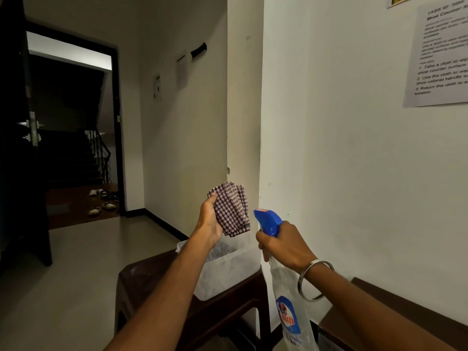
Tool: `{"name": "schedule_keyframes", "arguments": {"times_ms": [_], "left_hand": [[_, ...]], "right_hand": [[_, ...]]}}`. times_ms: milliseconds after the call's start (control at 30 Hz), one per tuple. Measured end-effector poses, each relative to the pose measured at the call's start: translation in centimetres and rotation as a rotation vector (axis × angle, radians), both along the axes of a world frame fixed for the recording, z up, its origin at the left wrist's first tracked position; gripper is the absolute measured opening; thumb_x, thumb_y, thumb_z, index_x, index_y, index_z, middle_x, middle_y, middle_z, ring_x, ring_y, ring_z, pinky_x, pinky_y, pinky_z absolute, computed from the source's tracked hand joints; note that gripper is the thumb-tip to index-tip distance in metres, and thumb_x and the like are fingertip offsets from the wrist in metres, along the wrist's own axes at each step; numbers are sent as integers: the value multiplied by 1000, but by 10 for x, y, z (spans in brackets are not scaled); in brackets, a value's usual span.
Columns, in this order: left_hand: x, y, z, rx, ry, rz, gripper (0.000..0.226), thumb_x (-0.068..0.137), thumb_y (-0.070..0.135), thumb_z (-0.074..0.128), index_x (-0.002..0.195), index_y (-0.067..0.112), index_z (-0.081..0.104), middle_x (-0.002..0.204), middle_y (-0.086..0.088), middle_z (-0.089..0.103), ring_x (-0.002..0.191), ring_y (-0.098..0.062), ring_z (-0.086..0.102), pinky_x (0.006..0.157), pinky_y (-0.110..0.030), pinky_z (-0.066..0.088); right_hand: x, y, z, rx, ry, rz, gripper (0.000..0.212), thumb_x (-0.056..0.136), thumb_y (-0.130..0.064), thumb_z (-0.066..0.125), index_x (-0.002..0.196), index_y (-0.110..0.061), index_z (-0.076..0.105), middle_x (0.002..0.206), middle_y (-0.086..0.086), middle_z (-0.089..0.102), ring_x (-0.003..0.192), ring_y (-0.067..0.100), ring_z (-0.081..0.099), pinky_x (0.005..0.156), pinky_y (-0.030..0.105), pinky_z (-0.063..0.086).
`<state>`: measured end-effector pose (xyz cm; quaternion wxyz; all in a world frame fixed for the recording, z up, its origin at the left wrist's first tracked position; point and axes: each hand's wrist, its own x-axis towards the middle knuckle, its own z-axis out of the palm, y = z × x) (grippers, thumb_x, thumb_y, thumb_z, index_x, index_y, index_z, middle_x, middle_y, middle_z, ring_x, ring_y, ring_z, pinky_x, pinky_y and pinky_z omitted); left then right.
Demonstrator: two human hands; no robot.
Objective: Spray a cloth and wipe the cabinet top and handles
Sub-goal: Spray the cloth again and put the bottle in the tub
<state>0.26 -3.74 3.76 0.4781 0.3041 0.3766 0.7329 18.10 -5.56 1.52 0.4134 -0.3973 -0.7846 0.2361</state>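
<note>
Left hand: the left hand (209,219) is closed around a folded checked cloth (231,210). The thumb is on the near side and the cloth sticks up out of the hand.

Right hand: the right hand (283,243) is wrapped tight around the neck of the spray bottle (288,297). One finger is at the front, where the trigger should be, but I cannot tell if it is pulling.

Where the cloth is: up in the air, above the clear tub (228,269) that sits on the far corner of the dark stool (157,277). It touches nothing but the hand.

Where the bottle is: also in the air, just beside the cloth, on its right. The clear body hangs down and the blue nozzle (266,217) is at the top.

What matters most: the blue nozzle points up and to the left, right at the lower edge of the cloth. The two are near but not touching. The cloth stands tall, with its flat side turned toward the nozzle.

Step now: I think this is the spraying part.

Cabinet: the brown top (395,312) at the lower right, along the wall (354,160), looks like the cabinet. The right hand is nearer to it. No handles show.

What could go wrong: spray may miss the cloth and hit the wall.
</note>
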Motion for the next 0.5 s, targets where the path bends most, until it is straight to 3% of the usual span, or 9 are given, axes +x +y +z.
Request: {"name": "schedule_keyframes", "arguments": {"times_ms": [233, 367, 500], "left_hand": [[1, 4, -2, 6, -25, -6, 48, 100, 39, 36, 133, 8, 53, 127, -16, 61, 103, -30, 60, 82, -44, 50], [0, 7, -4, 9, -17, -13, 49, 101, 40, 35, 134, 7, 52, 129, -17, 59, 105, -30, 59, 87, -46, 49], [0, 8, -7, 12, -22, -20, 49, 101, 39, 35, 134, 7, 51, 130, -16, 59, 103, -28, 59, 89, -46, 48]], "right_hand": [[2, 0, -16, 10, -12, 17, 19, 88, -24, 60, 90, -6, 63, 82, 17, 68, 66, 17, 60, 67, 20, 49], [0, 0, -26, -14, -45, 37, 21, 88, -29, 61, 94, -9, 62, 83, 15, 68, 67, 18, 61, 71, 25, 54], [-1, 2, -33, -39, -81, 16, 19, 87, -27, 60, 91, -8, 60, 79, 14, 65, 62, 13, 57, 67, 21, 50]]}}
